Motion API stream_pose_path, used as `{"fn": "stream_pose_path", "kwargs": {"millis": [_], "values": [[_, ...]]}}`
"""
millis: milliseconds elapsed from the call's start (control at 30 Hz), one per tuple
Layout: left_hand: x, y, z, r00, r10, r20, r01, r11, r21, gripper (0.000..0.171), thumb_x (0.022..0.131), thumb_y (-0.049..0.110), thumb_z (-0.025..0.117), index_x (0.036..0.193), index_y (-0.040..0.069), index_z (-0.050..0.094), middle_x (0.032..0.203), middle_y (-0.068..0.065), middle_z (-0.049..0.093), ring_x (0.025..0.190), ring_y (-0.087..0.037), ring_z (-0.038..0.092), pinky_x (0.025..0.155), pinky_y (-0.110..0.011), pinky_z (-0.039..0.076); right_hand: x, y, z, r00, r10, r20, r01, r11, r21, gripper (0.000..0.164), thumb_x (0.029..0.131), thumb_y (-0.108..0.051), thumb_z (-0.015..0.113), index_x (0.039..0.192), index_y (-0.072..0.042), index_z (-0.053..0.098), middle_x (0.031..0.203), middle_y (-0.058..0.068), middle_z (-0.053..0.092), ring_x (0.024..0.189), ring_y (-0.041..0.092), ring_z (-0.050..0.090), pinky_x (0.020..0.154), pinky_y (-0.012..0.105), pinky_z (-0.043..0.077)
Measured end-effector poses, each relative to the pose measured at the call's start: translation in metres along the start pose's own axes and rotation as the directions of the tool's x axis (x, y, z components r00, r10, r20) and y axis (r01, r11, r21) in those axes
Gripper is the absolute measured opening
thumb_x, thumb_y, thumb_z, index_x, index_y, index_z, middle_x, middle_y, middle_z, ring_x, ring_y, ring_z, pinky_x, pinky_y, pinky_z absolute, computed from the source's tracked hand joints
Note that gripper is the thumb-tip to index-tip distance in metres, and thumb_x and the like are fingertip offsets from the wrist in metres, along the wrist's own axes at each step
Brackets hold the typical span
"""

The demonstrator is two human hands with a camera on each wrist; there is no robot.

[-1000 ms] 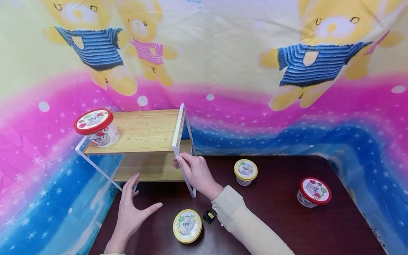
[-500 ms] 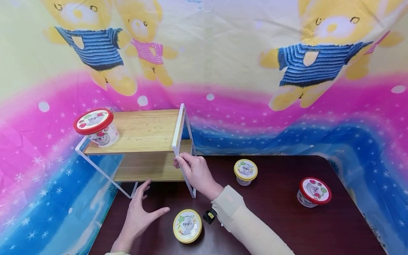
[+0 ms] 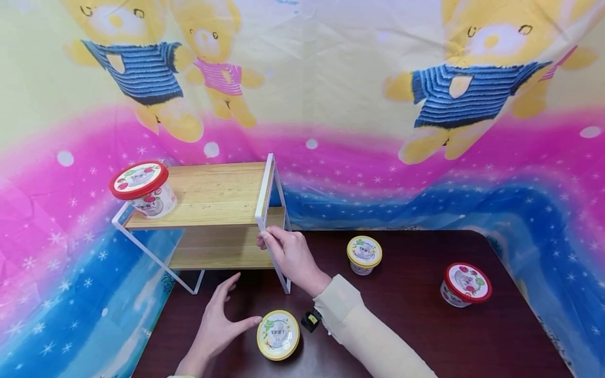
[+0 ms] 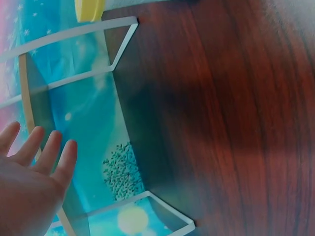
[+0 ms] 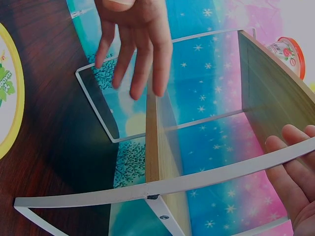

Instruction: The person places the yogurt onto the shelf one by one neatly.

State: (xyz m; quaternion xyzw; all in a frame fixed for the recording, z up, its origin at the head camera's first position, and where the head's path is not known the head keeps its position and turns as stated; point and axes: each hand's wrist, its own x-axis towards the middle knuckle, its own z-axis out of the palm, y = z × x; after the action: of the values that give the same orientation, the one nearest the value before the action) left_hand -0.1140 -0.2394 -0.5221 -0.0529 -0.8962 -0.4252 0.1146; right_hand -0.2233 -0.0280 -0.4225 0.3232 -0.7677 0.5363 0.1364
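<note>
shelf point(image 3: 217, 194) | right hand point(image 3: 294, 257) grips its white frame point(image 3: 264, 197), fingers curled round | left hand point(image 3: 215, 325), fingers spread, thumb beside nearer yellow-lidded tub point(image 3: 278, 335)

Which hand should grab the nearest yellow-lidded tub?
Probably the left hand: it looks free, very near that yellow-lidded tub, while the right hand grips the white shelf frame.

Near tub point(image 3: 278, 336) on the table point(image 3: 472, 341) before the rack point(image 3: 217, 194), upper tub point(image 3: 153, 200) atop.
</note>
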Motion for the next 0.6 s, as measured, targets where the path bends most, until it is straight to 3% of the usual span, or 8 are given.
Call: {"fn": "stream_pose_path", "kwargs": {"millis": [333, 600], "values": [[-0.007, -0.003, 0.017, 0.997, 0.032, 0.067, -0.027, 0.997, -0.074, 0.095, 0.061, 0.043, 0.099, 0.144, 0.025, 0.054, 0.139, 0.003, 0.057, 0.119, -0.019, 0.057, 0.092, -0.046, 0.052, 0.0, 0.001, 0.001, 1.0, -0.023, -0.011, 0.023, 1.0, -0.009, 0.021, 0.107, -0.02, 0.056, 0.104, -0.008, 0.073, 0.091, -0.001, 0.075, 0.084, 0.003, 0.07, 0.08, 0.022, 0.055], [-0.016, -0.001, 0.034, 0.987, -0.017, 0.157, 0.032, 0.995, -0.095, 0.104, 0.058, 0.053, 0.097, 0.147, 0.029, 0.05, 0.143, 0.008, 0.054, 0.126, -0.021, 0.054, 0.101, -0.051, 0.046, 0.0, 0.001, 0.001, 1.0, -0.024, -0.017, 0.023, 1.0, -0.003, 0.02, 0.107, -0.019, 0.057, 0.103, -0.008, 0.073, 0.091, -0.001, 0.075, 0.084, 0.003, 0.07, 0.081, 0.023, 0.056]]}}
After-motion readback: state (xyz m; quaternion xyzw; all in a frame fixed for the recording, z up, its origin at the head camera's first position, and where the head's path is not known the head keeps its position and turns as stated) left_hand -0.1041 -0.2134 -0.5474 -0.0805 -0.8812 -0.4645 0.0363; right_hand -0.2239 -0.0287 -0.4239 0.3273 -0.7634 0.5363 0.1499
